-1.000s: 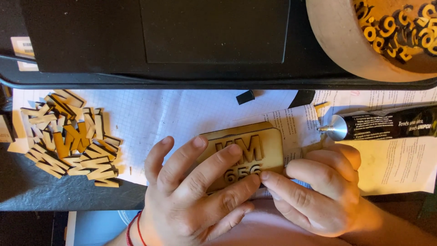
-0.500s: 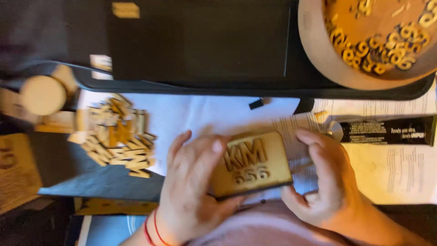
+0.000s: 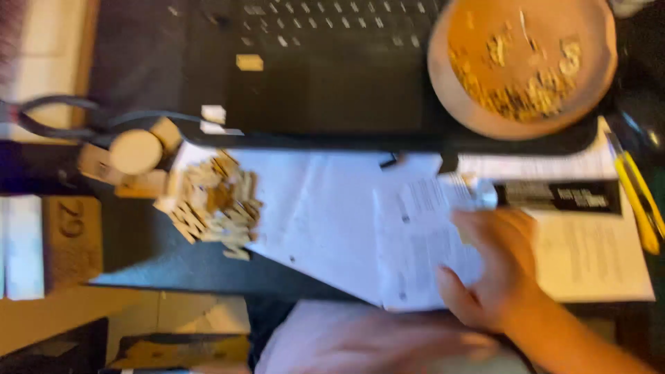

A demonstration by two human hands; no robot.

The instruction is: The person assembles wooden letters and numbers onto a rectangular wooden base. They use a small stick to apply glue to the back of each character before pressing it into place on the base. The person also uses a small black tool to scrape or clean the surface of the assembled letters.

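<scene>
The picture is blurred by motion. My right hand (image 3: 493, 271) lies on a printed paper sheet (image 3: 415, 235), fingers curled, its fingertips close to the silver cap end of a black tube (image 3: 554, 196). Whether it grips anything is unclear. My left hand is out of view. A pale blurred shape (image 3: 346, 343) fills the bottom edge. The wooden plaque with raised letters that I held is not visible under my hands. A pile of small wooden letter pieces (image 3: 215, 204) lies left of the papers.
A dark laptop (image 3: 332, 76) spans the back, with a round bowl (image 3: 450, 97) of small wooden pieces at its right. A yellow tool (image 3: 637, 201) lies far right. A round wooden disc (image 3: 135, 151) and a brown plaque (image 3: 73, 239) sit at the left.
The view has swung left and up. Both hands let go of the wooden plaque, which has left the picture. My left hand has dropped out of view; my right hand has shifted onto the paper.
</scene>
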